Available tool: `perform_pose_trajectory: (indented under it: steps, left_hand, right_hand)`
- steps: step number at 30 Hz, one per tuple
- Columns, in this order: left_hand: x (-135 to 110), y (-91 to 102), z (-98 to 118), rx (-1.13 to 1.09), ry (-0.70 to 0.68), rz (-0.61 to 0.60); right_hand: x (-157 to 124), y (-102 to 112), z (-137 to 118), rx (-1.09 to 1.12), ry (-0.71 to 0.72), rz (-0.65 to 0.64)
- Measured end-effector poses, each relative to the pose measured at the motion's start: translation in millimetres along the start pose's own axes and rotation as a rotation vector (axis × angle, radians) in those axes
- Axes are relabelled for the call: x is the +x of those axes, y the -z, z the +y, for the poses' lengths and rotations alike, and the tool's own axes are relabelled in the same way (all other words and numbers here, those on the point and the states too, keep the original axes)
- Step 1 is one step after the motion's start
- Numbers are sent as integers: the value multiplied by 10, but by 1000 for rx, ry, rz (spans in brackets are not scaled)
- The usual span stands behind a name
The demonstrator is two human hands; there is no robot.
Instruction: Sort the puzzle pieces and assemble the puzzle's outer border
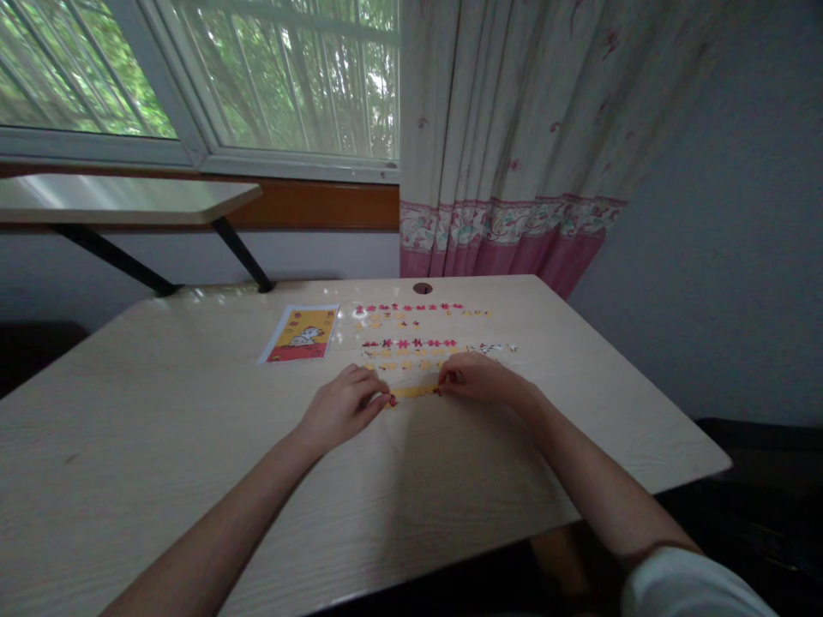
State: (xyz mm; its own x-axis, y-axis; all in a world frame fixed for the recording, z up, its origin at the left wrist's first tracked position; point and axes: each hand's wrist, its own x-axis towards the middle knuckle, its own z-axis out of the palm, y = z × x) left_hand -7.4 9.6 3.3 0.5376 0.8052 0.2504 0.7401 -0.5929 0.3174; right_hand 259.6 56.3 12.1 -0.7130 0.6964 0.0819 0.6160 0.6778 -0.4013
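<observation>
A short joined strip of yellow jigsaw puzzle pieces (415,392) lies on the table between my hands, with dark red bits at both ends. My left hand (344,407) pinches the red puzzle piece (393,400) at the strip's left end between thumb and fingers. At the right end, my right hand (479,379) has its fingertips closed on another reddish piece, mostly hidden by the fingers. Just beyond are loose rows of red puzzle pieces (411,344) and yellow puzzle pieces (411,352). White puzzle pieces (494,348) lie past my right hand.
A picture sheet (302,333) with a white animal on yellow and red lies to the left. Another red row (410,307) runs farther back, near a round cable hole (423,289). A raised shelf (129,199) stands at the back left; a curtain (507,171) hangs behind the wooden table (160,428).
</observation>
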Motion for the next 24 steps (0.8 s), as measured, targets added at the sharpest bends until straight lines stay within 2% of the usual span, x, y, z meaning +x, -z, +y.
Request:
perform_pose_trajectory:
  steps: [7, 24]
  left_hand:
    - [13, -25, 39, 37, 55, 29]
    - [21, -19, 21, 11, 38, 21]
  right_hand:
    - [10, -9, -13, 8, -36, -11]
    - [3, -7, -1, 46, -23, -1]
